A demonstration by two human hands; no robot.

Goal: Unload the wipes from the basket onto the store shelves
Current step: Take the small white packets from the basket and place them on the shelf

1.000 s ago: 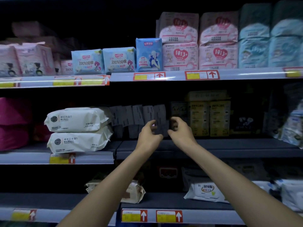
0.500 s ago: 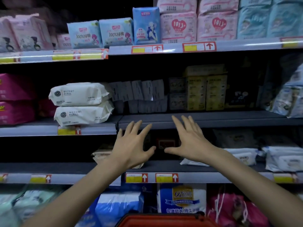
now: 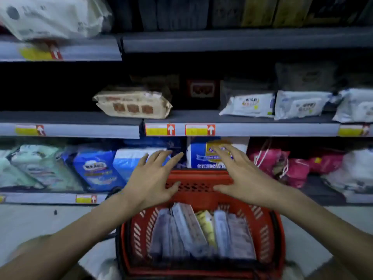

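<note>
The left hand [image 3: 153,178] and right hand [image 3: 242,176] are hovering over the red basket [image 3: 266,223], fingers spread, holding nothing. The wipes packs [image 3: 201,233] are standing on edge inside it. The person seems to be reaching for the next pack, which calls for dipping between the basket walls and pinching one upper edge. The middle shelf [image 3: 70,118] is showing bare room left of the beige pack [image 3: 133,105], but the lift will be needing to clear its front rail [image 3: 262,130].

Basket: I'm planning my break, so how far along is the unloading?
Done: wipes packs lie on the shelf, origin unclear. In hand: nothing; left hand and right hand hover open over the basket. Left: a full row of packs inside it.
</note>
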